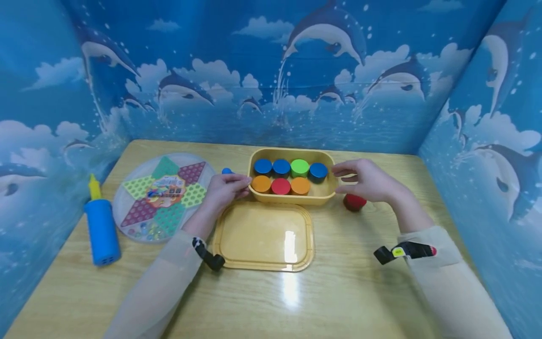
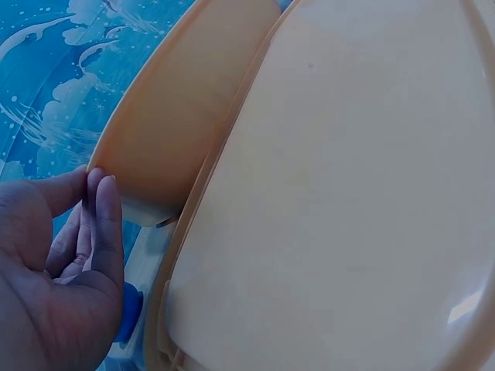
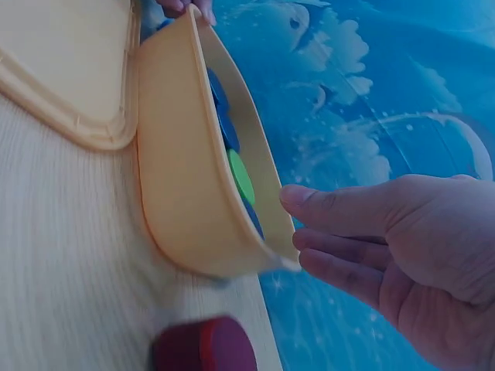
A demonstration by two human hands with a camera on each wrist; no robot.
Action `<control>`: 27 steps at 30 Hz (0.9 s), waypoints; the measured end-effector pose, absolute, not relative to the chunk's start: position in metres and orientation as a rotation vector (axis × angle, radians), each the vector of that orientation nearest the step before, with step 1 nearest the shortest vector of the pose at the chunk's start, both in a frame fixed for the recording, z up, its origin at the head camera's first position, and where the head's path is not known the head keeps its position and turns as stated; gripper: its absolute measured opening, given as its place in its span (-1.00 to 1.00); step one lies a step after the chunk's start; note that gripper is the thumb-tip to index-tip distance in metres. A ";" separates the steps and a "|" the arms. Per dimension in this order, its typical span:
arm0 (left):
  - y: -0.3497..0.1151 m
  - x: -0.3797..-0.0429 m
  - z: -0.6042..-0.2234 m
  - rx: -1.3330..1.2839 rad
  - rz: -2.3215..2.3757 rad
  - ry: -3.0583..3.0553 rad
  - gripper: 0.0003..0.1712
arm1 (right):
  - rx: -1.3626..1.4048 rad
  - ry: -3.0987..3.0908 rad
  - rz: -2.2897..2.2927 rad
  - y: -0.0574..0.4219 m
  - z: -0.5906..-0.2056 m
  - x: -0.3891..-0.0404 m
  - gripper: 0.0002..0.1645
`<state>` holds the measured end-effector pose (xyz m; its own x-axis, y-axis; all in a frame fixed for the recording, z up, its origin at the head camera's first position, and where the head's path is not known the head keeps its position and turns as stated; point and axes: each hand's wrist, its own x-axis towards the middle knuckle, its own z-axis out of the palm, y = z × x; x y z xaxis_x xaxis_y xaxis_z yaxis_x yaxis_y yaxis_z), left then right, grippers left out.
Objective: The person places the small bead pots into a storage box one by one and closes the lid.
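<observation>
A yellow plastic box [image 1: 292,199] stands near the back of the table, holding several small round tubs with blue, green, orange and red tops. At its left end, the thumb and fingertips of my left hand [image 1: 228,189] pinch the rim, as the left wrist view also shows. My right hand [image 1: 368,181] is at the opposite end, fingers loosely spread and fingertips right at the rim. Below that hand, a red tub [image 1: 354,202] sits on the table outside the box. The matching yellow lid [image 1: 262,235] lies flat in front of the box.
To the left lies a round Chinese checkers board [image 1: 139,188] with marbles under its clear cover. Beside it is a blue hand pump [image 1: 103,233] with a yellow nozzle. A small blue object [image 1: 227,171] shows behind my left hand. Dolphin-printed curtains [image 1: 271,84] surround the table.
</observation>
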<state>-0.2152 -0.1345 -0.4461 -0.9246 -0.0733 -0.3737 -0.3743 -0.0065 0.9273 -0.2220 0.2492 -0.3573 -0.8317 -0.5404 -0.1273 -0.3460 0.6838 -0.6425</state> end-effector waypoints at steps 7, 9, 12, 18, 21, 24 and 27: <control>-0.135 -0.215 -0.446 -0.481 2.030 2.047 -0.70 | -0.668 2.624 -0.879 0.282 -0.364 -0.211 -0.31; -0.135 -0.215 -0.445 -0.482 2.021 2.056 -0.69 | -0.633 2.628 -0.854 0.289 -0.368 -0.209 -0.27; -0.134 -0.214 -0.443 -0.481 2.010 2.069 -0.69 | -0.567 2.628 -0.812 0.297 -0.376 -0.205 -0.20; -0.134 -0.213 -0.442 -0.472 2.014 2.079 -0.71 | -0.540 2.609 -0.826 0.304 -0.396 -0.203 -0.14; -0.134 -0.213 -0.443 -0.470 2.027 2.071 -0.70 | -0.536 2.599 -0.852 0.306 -0.404 -0.203 -0.14; -0.134 -0.213 -0.443 -0.465 2.031 2.066 -0.68 | -0.529 2.594 -0.874 0.306 -0.410 -0.204 -0.15; -0.134 -0.213 -0.442 -0.466 2.033 2.062 -0.68 | -0.514 2.601 -0.881 0.307 -0.413 -0.205 -0.16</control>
<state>-0.2133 -0.1341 -0.4424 -0.9283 -0.0774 -0.3638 -0.3649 -0.0004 0.9311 -0.2052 0.3069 -0.4134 -0.8743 -0.4399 -0.2049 -0.2247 0.7412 -0.6326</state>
